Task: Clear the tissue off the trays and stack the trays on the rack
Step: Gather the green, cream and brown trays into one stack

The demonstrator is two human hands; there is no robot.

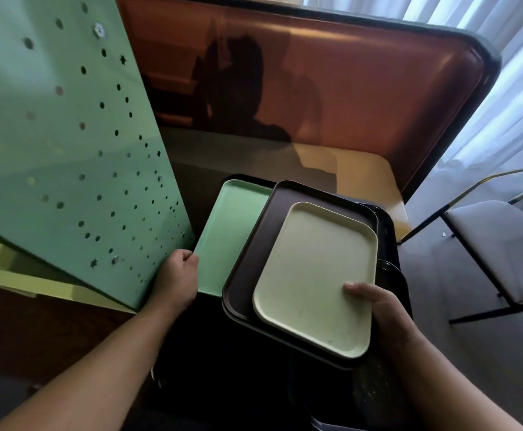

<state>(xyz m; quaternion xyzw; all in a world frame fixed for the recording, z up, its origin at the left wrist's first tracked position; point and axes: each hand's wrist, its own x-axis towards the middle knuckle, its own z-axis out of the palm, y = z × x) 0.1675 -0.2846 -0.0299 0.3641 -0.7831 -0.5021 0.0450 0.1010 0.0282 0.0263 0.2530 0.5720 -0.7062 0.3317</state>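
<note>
Green tray (232, 231), brown tray (254, 259), cream tray (316, 275): three stacked.

No text, label, brand, number or sign can be read anywhere in the view. Only punched round and star-shaped holes are seen on the green panel (67, 144), and no print or marking is carried by the trays.
</note>
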